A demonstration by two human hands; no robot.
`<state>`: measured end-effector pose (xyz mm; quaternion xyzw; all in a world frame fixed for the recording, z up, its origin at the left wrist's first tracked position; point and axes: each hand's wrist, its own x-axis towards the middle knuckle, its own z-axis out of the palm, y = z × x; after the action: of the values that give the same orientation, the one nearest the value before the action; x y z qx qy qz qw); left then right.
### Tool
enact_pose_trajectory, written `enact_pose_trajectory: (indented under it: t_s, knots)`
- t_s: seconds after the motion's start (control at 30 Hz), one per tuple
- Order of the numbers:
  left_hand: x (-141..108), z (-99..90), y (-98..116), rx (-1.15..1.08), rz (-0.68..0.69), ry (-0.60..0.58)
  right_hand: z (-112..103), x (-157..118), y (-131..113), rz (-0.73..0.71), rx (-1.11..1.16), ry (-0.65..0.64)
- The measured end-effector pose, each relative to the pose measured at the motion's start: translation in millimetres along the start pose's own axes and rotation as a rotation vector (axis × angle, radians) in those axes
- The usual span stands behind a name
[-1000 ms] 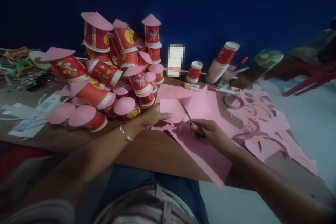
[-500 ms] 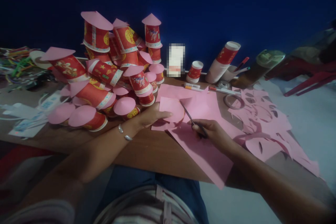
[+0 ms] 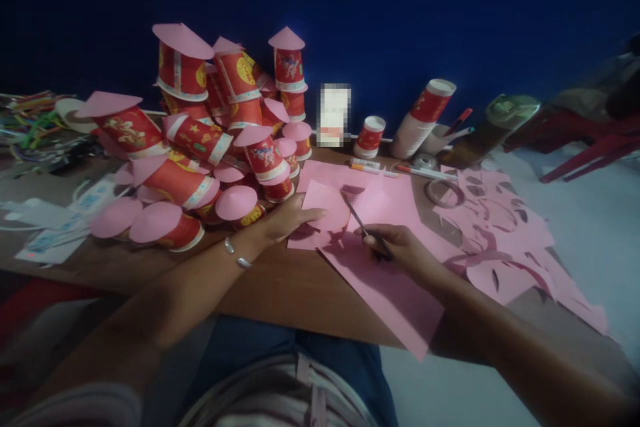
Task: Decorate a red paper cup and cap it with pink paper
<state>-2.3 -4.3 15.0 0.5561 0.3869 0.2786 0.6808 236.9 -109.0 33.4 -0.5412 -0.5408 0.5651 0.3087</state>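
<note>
My left hand (image 3: 290,219) pinches a piece of pink paper (image 3: 330,203), thumb on top and the other fingers hidden beneath. My right hand (image 3: 393,243) is closed around dark-handled scissors (image 3: 356,213), whose blades reach the right edge of that piece. Below both hands lie larger pink paper sheets (image 3: 395,307), one hanging past the table's front edge. Left of my left hand stands a pile of red paper cups with pink cone tops (image 3: 260,157), the nearest close to my fingers.
Pink paper offcuts (image 3: 505,213) cover the table's right side beside a tape roll (image 3: 445,193). At the back are a red cup (image 3: 370,137), a leaning cup stack (image 3: 425,117), a glue stick (image 3: 365,164) and a jar (image 3: 500,127). Cables (image 3: 35,127) lie far left.
The pink piece in my left hand has tilted and shifted slightly, and the scissors have moved a little to the left along its edge. Everything else looks the same.
</note>
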Motion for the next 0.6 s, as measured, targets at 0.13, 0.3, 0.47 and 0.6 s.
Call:
enact_pose_trajectory:
  t_s: [0.13, 0.3, 0.47, 0.6]
  knots:
    - [2.0, -2.7, -2.2, 0.008, 0.031, -0.011, -0.8, 3.2, -2.5, -0.027, -0.019, -0.008]
    - [2.1, -3.0, -1.7, -0.064, -0.041, -0.019, 2.4, 5.1, -2.3, -0.022, -0.011, 0.005]
    - [0.7, -1.5, 0.9, -0.061, -0.023, -0.024, 3.1, 4.2, -2.7, -0.033, 0.000, 0.010]
    - [0.9, -1.4, 0.4, -0.043, 0.011, -0.029, 2.1, 2.9, -3.8, -0.002, -0.006, 0.016]
